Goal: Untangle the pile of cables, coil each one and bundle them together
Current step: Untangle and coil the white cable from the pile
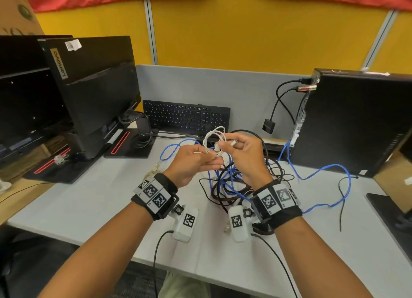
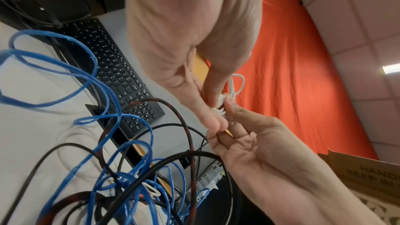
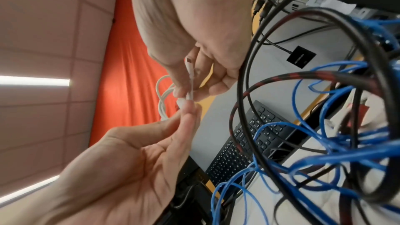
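Note:
A small white cable (image 1: 214,138) is coiled into loops and held above the table between both hands. My left hand (image 1: 211,157) pinches the bottom of the coil (image 2: 237,83). My right hand (image 1: 223,145) pinches the cable's free end, whose white plug (image 3: 188,64) sticks out past the fingers (image 3: 207,90). Below and behind the hands, a tangled pile (image 1: 231,181) of blue network cable (image 2: 103,91), thin black cables and a red-and-black braided cable (image 3: 303,76) lies on the grey table (image 1: 93,199).
A black keyboard (image 1: 187,117) stands behind the pile. A black desktop PC (image 1: 352,123) is at the right, with the blue cable (image 1: 323,170) trailing beside it. Monitors and their stands (image 1: 93,92) fill the left. A pale cable end (image 1: 153,170) lies by my left wrist.

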Tool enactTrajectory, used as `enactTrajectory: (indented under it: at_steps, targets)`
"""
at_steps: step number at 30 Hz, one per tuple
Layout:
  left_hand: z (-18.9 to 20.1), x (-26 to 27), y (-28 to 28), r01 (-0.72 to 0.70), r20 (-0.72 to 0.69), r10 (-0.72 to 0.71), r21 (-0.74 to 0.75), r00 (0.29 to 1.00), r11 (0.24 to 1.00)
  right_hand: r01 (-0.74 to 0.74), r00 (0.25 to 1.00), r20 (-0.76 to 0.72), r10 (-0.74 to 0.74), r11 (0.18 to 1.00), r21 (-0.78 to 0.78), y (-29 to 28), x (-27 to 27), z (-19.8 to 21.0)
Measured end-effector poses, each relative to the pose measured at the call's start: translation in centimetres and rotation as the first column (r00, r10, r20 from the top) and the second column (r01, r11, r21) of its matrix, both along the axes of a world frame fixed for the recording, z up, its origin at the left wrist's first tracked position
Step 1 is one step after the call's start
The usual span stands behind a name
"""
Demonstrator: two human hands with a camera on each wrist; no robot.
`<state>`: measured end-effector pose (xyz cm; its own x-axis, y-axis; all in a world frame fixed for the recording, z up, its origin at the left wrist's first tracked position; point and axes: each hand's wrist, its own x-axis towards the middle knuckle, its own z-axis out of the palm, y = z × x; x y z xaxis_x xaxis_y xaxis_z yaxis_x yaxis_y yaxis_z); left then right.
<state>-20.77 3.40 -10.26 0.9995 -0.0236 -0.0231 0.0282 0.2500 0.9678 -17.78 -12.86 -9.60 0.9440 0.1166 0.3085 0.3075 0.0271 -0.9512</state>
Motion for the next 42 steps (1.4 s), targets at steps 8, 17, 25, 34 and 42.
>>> enactTrajectory:
  at_steps: [8, 17, 25, 34, 42]
  targets:
    - [0.4, 0.3, 0.3, 0.064, -0.047, -0.070, -0.127, 0.996, 0.990, -0.175, 0.975, -0.105, 0.193, 0.971, 0.163, -0.2, 0.2, 0.6]
    - [-0.1, -0.2, 0.8, 0.090, -0.006, -0.090, 0.113, 0.996, 0.989, -0.235, 0.971, -0.011, 0.239, 0.944, -0.233, -0.3, 0.2, 1.4]
    - [0.3, -0.6, 1.3, -0.460, 0.601, 0.003, 0.608, 0.799, 0.647, -0.131, 0.981, 0.061, 0.183, 0.865, -0.484, -0.6, 0.6, 2.0]
    - [-0.6, -0.1, 1.0, -0.620, 0.684, 0.024, 0.646, 0.729, 0.445, -0.014, 0.973, 0.208, 0.099, 0.925, -0.379, -0.6, 0.6, 1.3]
    - [-0.1, -0.1, 0.9, -0.365, 0.395, 0.194, 0.423, 0.898, 0.829, 0.331, 0.740, 0.672, 0.029, 0.854, -0.402, 0.0, 0.2, 0.3]
